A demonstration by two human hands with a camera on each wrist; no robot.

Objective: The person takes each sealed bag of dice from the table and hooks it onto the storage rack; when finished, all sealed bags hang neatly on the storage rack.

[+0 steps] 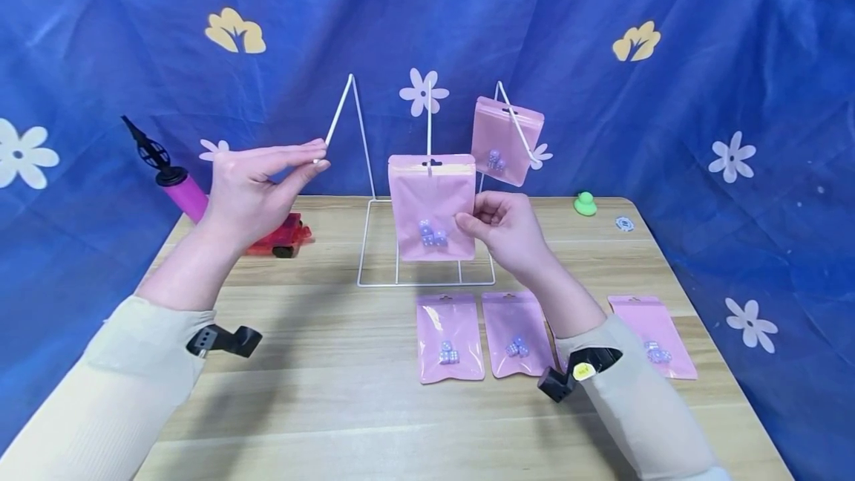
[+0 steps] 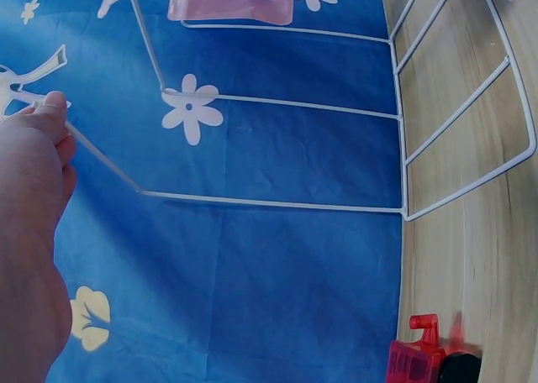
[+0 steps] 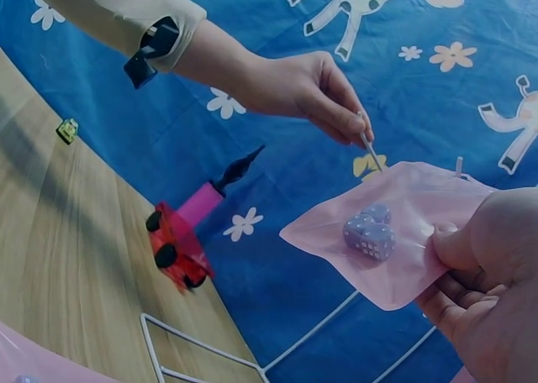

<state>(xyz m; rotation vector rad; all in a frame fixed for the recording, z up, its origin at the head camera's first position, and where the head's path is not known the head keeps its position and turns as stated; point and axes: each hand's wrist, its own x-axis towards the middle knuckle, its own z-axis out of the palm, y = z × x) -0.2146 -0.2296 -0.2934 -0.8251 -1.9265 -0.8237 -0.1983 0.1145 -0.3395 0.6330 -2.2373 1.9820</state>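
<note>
A white wire rack (image 1: 364, 243) with three prongs stands on the table. My left hand (image 1: 263, 180) pinches the tip of its left prong (image 1: 338, 111) between thumb and fingers. On the middle prong hangs a pink zip pouch (image 1: 414, 199) with several purple dice (image 3: 370, 232) inside; the prong's end pokes out through the pouch's hang hole. My right hand (image 1: 510, 232) pinches this pouch by its right edge, thumb in front. Another pink dice pouch (image 1: 504, 132) hangs on the right prong, apart from both hands.
Several pink dice pouches (image 1: 450, 325) lie at the front right, partly under my right forearm. A red toy car (image 1: 277, 240) and a pink hand pump (image 1: 187, 195) stand at the left. At the back right are a green rubber duck (image 1: 585, 205) and a poker chip (image 1: 624, 223).
</note>
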